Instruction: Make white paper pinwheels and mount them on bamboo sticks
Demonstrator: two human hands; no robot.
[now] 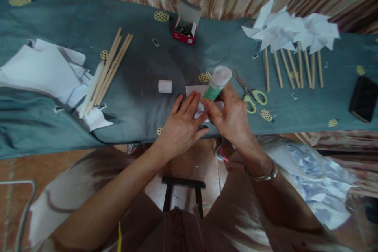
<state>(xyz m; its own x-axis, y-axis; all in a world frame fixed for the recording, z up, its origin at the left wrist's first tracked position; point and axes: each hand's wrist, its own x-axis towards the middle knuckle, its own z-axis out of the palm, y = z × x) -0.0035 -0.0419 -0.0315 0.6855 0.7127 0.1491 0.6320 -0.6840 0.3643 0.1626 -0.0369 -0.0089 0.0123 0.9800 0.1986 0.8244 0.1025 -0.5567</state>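
Note:
My right hand (234, 114) is wrapped round a white and green glue stick (217, 82), its lower end tilted down onto a small piece of white paper (196, 89). Flat on that same paper lies my left hand (183, 124), fingers stretched out and holding the sheet against the cloth. Most of the paper is hidden under both hands. A white cap (165, 86) lies on its side to the left. Just right of my right hand are scissors (250, 95) with light green handles, lying partly spread.
Paper pinwheels (292, 33) on wooden sticks lie at the back right, near a black phone (364, 99). A red box (184, 31) of small metal pieces stands at the back. Wooden sticks (110, 67) and white paper sheets (44, 69) are at left on the green tablecloth (141, 59).

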